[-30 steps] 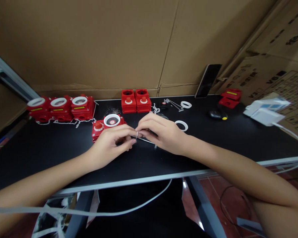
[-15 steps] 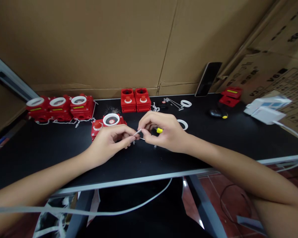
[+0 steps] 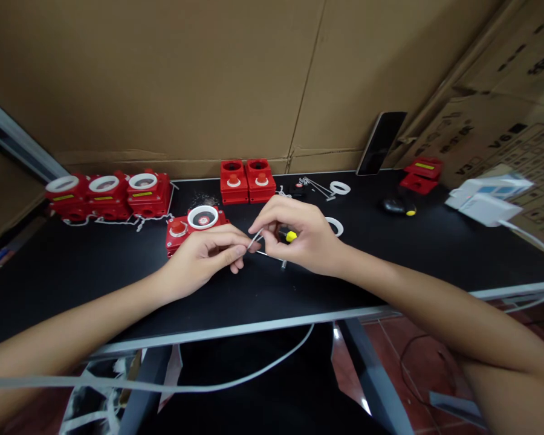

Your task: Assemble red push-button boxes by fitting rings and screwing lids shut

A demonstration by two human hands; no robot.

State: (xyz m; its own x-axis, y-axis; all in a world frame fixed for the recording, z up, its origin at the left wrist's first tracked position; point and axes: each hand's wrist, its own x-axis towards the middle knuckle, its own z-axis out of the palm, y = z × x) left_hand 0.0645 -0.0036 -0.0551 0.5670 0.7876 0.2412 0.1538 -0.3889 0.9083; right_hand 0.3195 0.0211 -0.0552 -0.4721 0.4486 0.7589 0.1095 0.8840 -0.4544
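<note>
Thin white strand (image 3: 255, 240), pinched between both hands, close together low over the black table (image 3: 72, 272), probably for control of so small a thing. Left hand (image 3: 204, 257) curled nearly shut, thumb and forefinger tips pressed on the strand's near end. Right hand (image 3: 301, 235) likewise closed, fingertips on the far end, with a yellow-tipped tool (image 3: 291, 236) tucked against the palm (grip unclear). Just beyond the left hand, a red box (image 3: 193, 226) with white ring; beyond the right, a loose white ring (image 3: 335, 226). Farther off, more red boxes (image 3: 109, 194).
</note>
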